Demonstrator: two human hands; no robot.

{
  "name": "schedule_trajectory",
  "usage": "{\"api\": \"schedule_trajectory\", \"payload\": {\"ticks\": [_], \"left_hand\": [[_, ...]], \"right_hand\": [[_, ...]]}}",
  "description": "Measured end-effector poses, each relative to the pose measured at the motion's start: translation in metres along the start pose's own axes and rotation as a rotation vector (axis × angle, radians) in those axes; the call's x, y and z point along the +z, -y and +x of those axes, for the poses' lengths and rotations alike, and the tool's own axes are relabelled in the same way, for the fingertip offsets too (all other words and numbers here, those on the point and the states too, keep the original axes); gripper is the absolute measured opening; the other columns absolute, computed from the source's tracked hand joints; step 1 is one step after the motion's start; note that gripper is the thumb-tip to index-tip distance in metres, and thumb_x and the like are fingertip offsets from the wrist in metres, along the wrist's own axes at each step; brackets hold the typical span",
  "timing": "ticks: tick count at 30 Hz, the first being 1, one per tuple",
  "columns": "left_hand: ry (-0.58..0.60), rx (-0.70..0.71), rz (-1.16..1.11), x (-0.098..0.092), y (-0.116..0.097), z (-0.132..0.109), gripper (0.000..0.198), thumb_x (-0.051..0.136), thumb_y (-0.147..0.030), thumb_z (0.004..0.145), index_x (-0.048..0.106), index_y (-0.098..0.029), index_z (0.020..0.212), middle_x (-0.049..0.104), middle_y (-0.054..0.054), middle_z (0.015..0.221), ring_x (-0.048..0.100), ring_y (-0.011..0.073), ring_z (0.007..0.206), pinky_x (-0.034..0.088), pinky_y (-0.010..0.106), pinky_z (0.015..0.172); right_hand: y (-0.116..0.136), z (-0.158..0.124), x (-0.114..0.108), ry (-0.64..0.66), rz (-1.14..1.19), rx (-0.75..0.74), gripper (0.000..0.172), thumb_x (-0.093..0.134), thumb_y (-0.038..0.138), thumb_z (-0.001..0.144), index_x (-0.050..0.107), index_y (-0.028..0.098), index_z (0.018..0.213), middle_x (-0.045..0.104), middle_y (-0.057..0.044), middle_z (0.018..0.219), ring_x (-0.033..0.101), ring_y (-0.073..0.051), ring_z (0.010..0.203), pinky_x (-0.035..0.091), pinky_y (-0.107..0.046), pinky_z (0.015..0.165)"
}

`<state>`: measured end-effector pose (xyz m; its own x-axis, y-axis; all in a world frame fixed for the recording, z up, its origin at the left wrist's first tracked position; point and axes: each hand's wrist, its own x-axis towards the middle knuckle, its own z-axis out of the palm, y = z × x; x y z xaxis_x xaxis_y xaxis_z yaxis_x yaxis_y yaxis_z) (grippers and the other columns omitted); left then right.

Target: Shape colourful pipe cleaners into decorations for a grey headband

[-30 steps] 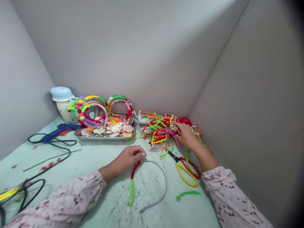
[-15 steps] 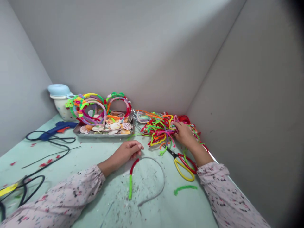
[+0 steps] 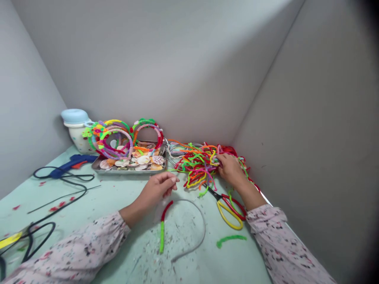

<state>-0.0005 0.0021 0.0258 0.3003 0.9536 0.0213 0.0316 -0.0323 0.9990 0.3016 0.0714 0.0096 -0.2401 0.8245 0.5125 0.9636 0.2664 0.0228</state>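
My left hand (image 3: 158, 187) hovers just above the table with its fingers loosely bent and nothing in them. Right below it lies a grey headband (image 3: 202, 228), with one end wrapped in red and green pipe cleaner. Farther right, my right hand (image 3: 232, 169) reaches into a tangled pile of coloured pipe cleaners (image 3: 197, 163) by the right wall. Its fingertips are closed on strands at the top of the pile.
Red-and-yellow scissors (image 3: 229, 211) lie beside my right wrist, a loose green pipe-cleaner piece (image 3: 231, 238) nearer me. A metal tray (image 3: 130, 169) of shells holds wrapped headbands (image 3: 118, 136). A white jar (image 3: 77, 130), a blue glue gun (image 3: 71, 161) and black cables (image 3: 44, 221) lie left.
My left hand has let go of the headband's red end and lifted off it. My right hand has stayed in the pipe-cleaner pile, shifting only slightly.
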Motion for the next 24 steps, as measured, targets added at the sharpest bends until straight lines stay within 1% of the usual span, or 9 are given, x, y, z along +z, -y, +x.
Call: {"api": "schedule_trajectory", "payload": {"ticks": [2,5,8,12,14,16,19,21,24], "left_hand": [[-0.028,0.067,0.040,0.005,-0.017,0.004,0.024,0.056,-0.037,0.079,0.058,-0.014,0.085,0.057,0.000,0.069,0.041,0.0072,0.051,0.032,0.021,0.048],[-0.108,0.157,0.180,0.011,-0.040,0.021,0.024,0.056,-0.035,0.078,0.060,-0.015,0.091,0.058,0.000,0.072,0.045,0.0088,0.055,0.035,0.021,0.050],[-0.155,0.317,0.410,0.018,-0.050,0.046,0.025,0.056,-0.033,0.078,0.064,-0.016,0.094,0.063,0.002,0.080,0.051,0.0113,0.063,0.040,0.023,0.057],[-0.185,0.366,0.535,0.033,-0.042,0.068,0.025,0.057,-0.032,0.078,0.065,-0.016,0.094,0.066,0.006,0.093,0.058,0.0177,0.081,0.045,0.028,0.072],[-0.177,0.401,0.594,0.042,-0.035,0.071,0.026,0.058,-0.032,0.078,0.065,-0.017,0.098,0.066,0.007,0.100,0.059,0.0193,0.087,0.044,0.030,0.077],[-0.216,0.433,0.655,0.048,-0.029,0.072,0.025,0.059,-0.029,0.078,0.065,-0.017,0.098,0.066,0.007,0.101,0.058,0.0198,0.088,0.043,0.031,0.079],[-0.228,0.387,0.657,0.048,-0.025,0.073,0.016,0.055,-0.023,0.078,0.065,-0.017,0.090,0.067,0.005,0.089,0.058,0.0180,0.080,0.043,0.029,0.073],[-0.191,0.342,0.651,0.042,-0.023,0.074,0.015,0.052,-0.024,0.080,0.064,-0.017,0.083,0.066,0.003,0.079,0.057,0.0163,0.072,0.041,0.027,0.067],[-0.221,0.317,0.675,0.033,-0.021,0.072,0.015,0.049,-0.024,0.080,0.062,-0.017,0.078,0.062,0.001,0.072,0.054,0.0152,0.067,0.039,0.026,0.063]], "right_hand": [[0.001,0.000,-0.003,-0.026,-0.009,-0.006,0.038,0.053,0.011,0.076,0.061,0.018,0.112,0.061,-0.011,0.104,0.051,-0.026,0.096,0.035,-0.034,0.082],[0.004,0.000,-0.008,-0.070,-0.012,-0.007,0.038,0.051,0.010,0.076,0.061,0.018,0.112,0.060,-0.011,0.103,0.049,-0.026,0.096,0.034,-0.034,0.081],[0.008,0.001,-0.012,-0.122,-0.008,-0.014,0.040,0.050,0.008,0.076,0.061,0.020,0.112,0.059,-0.010,0.104,0.048,-0.026,0.097,0.033,-0.035,0.082],[0.013,0.003,-0.018,-0.174,-0.026,-0.009,0.043,0.049,0.006,0.075,0.061,0.023,0.113,0.058,-0.009,0.105,0.047,-0.026,0.101,0.033,-0.036,0.084],[0.017,0.003,-0.022,-0.185,-0.039,-0.010,0.043,0.049,0.007,0.076,0.060,0.024,0.114,0.057,-0.009,0.106,0.046,-0.026,0.102,0.033,-0.036,0.085],[0.020,0.003,-0.025,-0.192,-0.045,-0.012,0.044,0.049,0.007,0.076,0.059,0.024,0.115,0.057,-0.009,0.107,0.046,-0.026,0.102,0.033,-0.036,0.086],[0.022,0.003,-0.029,-0.196,-0.049,-0.006,0.043,0.050,0.007,0.077,0.059,0.022,0.116,0.057,-0.010,0.107,0.046,-0.026,0.102,0.032,-0.037,0.087],[0.022,0.003,-0.030,-0.195,-0.051,0.001,0.042,0.051,0.008,0.077,0.059,0.022,0.116,0.057,-0.010,0.107,0.046,-0.026,0.102,0.032,-0.037,0.087],[0.021,0.003,-0.030,-0.197,-0.052,0.008,0.041,0.051,0.008,0.078,0.059,0.022,0.116,0.057,-0.010,0.108,0.046,-0.026,0.101,0.033,-0.037,0.086]]}}
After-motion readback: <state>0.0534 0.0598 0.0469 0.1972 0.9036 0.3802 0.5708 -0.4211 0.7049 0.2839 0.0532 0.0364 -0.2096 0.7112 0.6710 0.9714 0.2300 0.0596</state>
